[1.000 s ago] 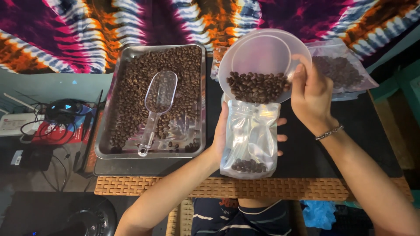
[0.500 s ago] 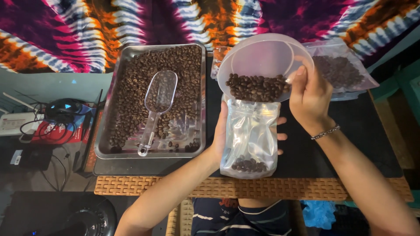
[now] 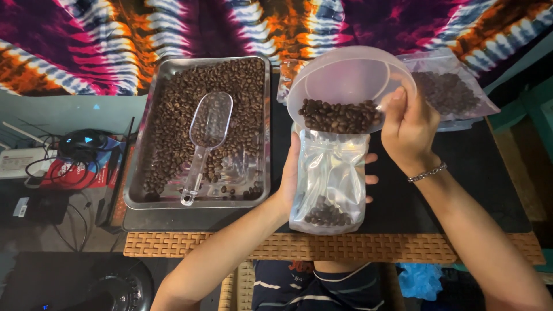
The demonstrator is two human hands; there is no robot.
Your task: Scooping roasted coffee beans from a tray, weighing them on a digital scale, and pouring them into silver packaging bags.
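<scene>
1 rectangular metal tray of coffee beans (image 3: 260,124) | 1 clear plastic scoop (image 3: 206,135) | 1 translucent round plastic bowl (image 3: 351,75) | 2 clear plastic pouches: held (image 3: 334,167), filled (image 3: 455,86) | 2 hands: left (image 3: 294,173), right (image 3: 409,129)

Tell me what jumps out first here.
Centre frame, the right hand tips a translucent round plastic bowl of brown coffee beans over a clear plastic pouch, which the left hand steadies. Left of it sits a metal tray of beans holding a clear plastic scoop.
</scene>
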